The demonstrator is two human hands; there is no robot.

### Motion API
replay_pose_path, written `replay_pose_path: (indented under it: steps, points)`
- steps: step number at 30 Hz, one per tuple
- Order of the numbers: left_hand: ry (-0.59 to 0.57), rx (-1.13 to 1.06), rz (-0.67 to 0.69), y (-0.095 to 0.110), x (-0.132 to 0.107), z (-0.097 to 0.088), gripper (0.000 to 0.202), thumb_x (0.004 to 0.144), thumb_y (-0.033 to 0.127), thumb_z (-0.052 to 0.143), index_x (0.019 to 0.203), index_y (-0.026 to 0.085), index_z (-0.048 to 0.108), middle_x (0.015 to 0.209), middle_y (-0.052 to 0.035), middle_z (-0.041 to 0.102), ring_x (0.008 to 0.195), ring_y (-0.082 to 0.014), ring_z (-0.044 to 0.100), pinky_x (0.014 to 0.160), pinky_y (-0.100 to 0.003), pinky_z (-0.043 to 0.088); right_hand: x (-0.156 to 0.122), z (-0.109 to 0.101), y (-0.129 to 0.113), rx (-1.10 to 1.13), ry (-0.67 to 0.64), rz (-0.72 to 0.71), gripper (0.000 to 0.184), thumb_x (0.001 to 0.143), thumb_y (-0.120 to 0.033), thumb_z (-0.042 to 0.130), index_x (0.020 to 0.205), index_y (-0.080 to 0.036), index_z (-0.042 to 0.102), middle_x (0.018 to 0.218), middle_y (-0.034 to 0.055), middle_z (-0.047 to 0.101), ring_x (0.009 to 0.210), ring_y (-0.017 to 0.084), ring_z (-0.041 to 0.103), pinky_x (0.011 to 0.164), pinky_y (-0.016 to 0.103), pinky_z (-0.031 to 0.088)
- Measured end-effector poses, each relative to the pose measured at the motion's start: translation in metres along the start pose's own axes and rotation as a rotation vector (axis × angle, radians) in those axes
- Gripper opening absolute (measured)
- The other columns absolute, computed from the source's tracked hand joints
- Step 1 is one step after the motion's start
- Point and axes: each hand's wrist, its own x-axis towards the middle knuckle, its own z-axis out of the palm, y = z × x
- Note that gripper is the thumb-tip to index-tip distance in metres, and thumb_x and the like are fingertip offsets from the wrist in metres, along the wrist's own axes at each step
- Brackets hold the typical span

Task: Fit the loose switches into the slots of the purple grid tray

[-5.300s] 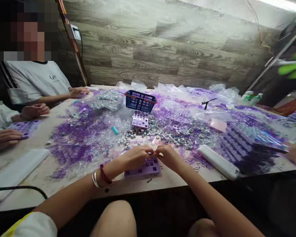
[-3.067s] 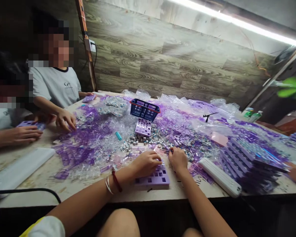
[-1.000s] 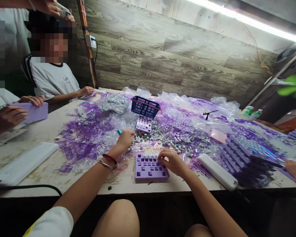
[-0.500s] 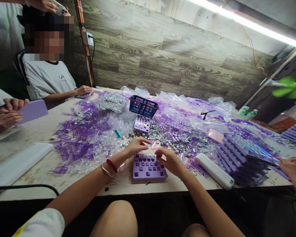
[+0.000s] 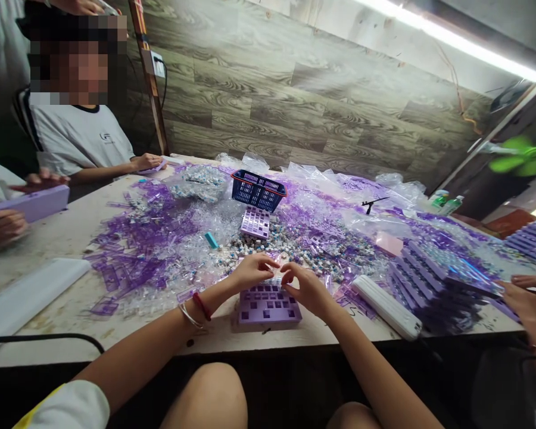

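Observation:
A purple plastic panel with rows of square holes [image 5: 270, 314] lies flat on the table in front of me. Over its far left edge is my left hand [image 5: 254, 271], thumb and fingers drawn together in a pinch. My right hand [image 5: 307, 291] reaches over the panel's far right corner, its fingers curled towards the thumb. The fingertips of both hands nearly meet above the far row of holes. What they hold, if anything, is too small to make out. Just beyond my hands are many small white and blue pieces [image 5: 290, 241].
Another purple panel [image 5: 255, 223] leans by a dark blue basket [image 5: 259, 192]. Clear purple plastic pieces [image 5: 138, 250] cover the left side. A white power strip [image 5: 386, 307] and stacked purple panels [image 5: 415, 286] stand right. Co-workers' hands [image 5: 524, 298] are at both sides.
My left hand has moved slightly right and lower over the panel, closer to my right hand. At the left, a co-worker has shifted and turned a purple panel.

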Motion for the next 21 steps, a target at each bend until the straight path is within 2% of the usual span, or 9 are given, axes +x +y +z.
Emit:
replay_pose_path:
  steps: [3,6,9,11,15,21]
  points:
    - [-0.027,-0.05,-0.016,0.0,-0.001,0.001,0.028,0.069,0.012,0.06,0.094,0.009,0.071,0.083,-0.0052,0.067,0.067,-0.0124,0.06,0.059,-0.021,0.045,-0.002,-0.004,-0.002,0.027,0.062,-0.043,0.018,0.075,-0.007,0.057,0.087,-0.02,0.055,0.08,0.0009,0.064,0.074,0.016,0.061,0.071,0.029,0.047]
    - [-0.053,-0.092,-0.012,0.004,-0.004,0.003,0.029,0.069,0.014,0.063,0.097,0.01,0.07,0.084,-0.0055,0.07,0.069,-0.0136,0.062,0.062,-0.022,0.047,-0.003,-0.007,-0.004,0.096,0.137,-0.088,0.013,0.077,-0.013,0.059,0.087,-0.02,0.056,0.085,0.0028,0.063,0.08,0.017,0.061,0.074,0.031,0.048]
    - [-0.072,-0.039,0.055,0.01,-0.007,0.006,0.026,0.072,0.019,0.066,0.097,0.014,0.071,0.086,-0.0044,0.072,0.078,-0.0156,0.064,0.07,-0.023,0.048,-0.004,-0.008,-0.005,0.127,0.145,-0.118,0.008,0.078,-0.017,0.061,0.084,-0.021,0.056,0.085,0.0031,0.063,0.082,0.018,0.061,0.076,0.031,0.048]
    - [-0.042,0.023,0.084,0.014,-0.009,0.007,0.023,0.074,0.022,0.067,0.096,0.016,0.072,0.088,-0.0037,0.073,0.082,-0.0165,0.065,0.073,-0.024,0.048,-0.004,-0.006,-0.004,0.139,0.141,-0.118,0.005,0.079,-0.018,0.06,0.079,-0.021,0.056,0.084,0.003,0.064,0.081,0.018,0.061,0.075,0.031,0.048]
    - [0.041,0.112,0.117,0.014,-0.011,0.013,0.018,0.074,0.023,0.068,0.09,0.017,0.073,0.088,-0.0031,0.073,0.083,-0.0179,0.066,0.078,-0.026,0.048,-0.006,-0.004,0.002,0.145,0.163,-0.102,0.008,0.076,-0.013,0.058,0.078,-0.021,0.057,0.082,0.0023,0.065,0.078,0.017,0.062,0.074,0.031,0.048]
    - [0.054,0.249,0.189,0.013,-0.014,0.02,0.016,0.074,0.016,0.067,0.089,0.019,0.073,0.09,-0.0023,0.073,0.087,-0.0196,0.064,0.085,-0.03,0.044,-0.01,-0.002,0.011,0.149,0.144,-0.081,0.017,0.07,-0.008,0.057,0.081,-0.02,0.059,0.082,0.0019,0.066,0.078,0.017,0.062,0.075,0.03,0.048]
